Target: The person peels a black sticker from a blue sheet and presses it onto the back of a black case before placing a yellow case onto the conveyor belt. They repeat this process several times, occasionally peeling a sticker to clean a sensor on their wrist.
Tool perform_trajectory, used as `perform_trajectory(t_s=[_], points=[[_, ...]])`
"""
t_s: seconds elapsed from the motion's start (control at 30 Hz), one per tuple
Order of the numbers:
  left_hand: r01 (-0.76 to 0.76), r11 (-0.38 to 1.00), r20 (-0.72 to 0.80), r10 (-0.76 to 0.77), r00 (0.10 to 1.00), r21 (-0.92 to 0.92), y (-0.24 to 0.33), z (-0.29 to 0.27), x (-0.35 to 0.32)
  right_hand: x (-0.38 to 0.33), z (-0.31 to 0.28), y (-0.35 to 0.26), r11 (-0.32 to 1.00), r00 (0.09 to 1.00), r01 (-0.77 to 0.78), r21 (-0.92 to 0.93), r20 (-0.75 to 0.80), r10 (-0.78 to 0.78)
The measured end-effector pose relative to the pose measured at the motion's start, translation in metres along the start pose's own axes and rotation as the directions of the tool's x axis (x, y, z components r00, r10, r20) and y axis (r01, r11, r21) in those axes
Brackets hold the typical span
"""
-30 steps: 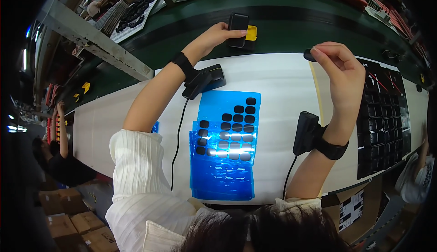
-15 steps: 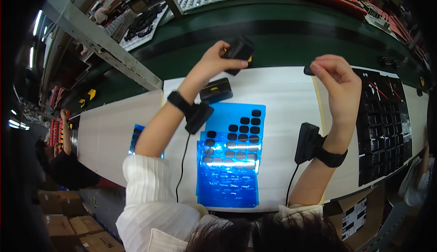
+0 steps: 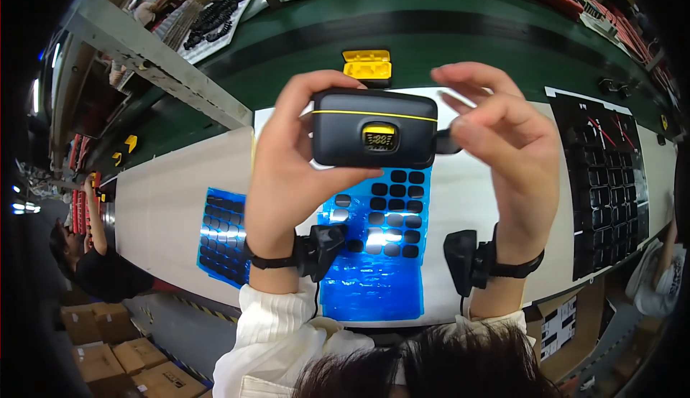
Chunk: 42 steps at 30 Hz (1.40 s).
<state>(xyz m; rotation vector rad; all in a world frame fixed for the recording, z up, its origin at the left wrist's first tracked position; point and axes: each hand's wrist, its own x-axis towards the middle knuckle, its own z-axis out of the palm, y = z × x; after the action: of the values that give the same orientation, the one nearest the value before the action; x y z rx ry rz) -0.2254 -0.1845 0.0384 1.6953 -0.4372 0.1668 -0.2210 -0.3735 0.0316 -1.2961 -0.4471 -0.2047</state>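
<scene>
Left hand (image 3: 280, 161) held a shut black case (image 3: 338, 136) raised above the table (image 3: 172, 204). Yellow seam ran left to right; small window faced near. Left grip closed around the case's left end, thumb along the near edge, fingers on the far side.

Right hand (image 3: 517, 139) stood just right of it. Its grip pinched a dark piece (image 3: 447, 142) at thumb tip, by the case's right end; could not tell whether piece and case touched. Other fingers spread toward far.

Nearer than the case lay a blue sheet (image 3: 374, 290) with rows of black pads (image 3: 396, 204). To its left, a second sheet (image 3: 226, 236), also padded. Well to the right, a black panel (image 3: 611, 190). Far side: an open yellow-lined box (image 3: 366, 56) on a green surface (image 3: 496, 60). Co-worker (image 3: 108, 272) far left; cartons (image 3: 165, 382) near left.
</scene>
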Motion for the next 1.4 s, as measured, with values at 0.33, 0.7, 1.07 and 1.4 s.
perform_trajectory(t_s=[0.33,0.7,1.07,1.4], points=[[-0.061,0.998,0.01,0.061,0.998,-0.034,-0.002,-0.001,-0.01,-0.008,0.026,0.005,0.999,0.993,-0.036,-0.029,0.113,0.039],[-0.057,0.998,0.016,0.057,0.998,0.025,-0.001,0.0,-0.011,-0.009,0.03,0.012,0.999,0.995,-0.038,-0.024,0.088,0.04],[-0.02,0.998,-0.09,0.015,0.996,-0.057,-0.002,0.007,-0.007,-0.008,0.035,0.019,0.988,0.996,0.089,-0.123,0.015,-0.088],[-0.239,0.97,-0.12,0.234,0.965,-0.033,0.001,0.009,-0.019,-0.008,0.062,0.004,0.988,0.98,0.152,-0.018,-0.127,-0.153]])
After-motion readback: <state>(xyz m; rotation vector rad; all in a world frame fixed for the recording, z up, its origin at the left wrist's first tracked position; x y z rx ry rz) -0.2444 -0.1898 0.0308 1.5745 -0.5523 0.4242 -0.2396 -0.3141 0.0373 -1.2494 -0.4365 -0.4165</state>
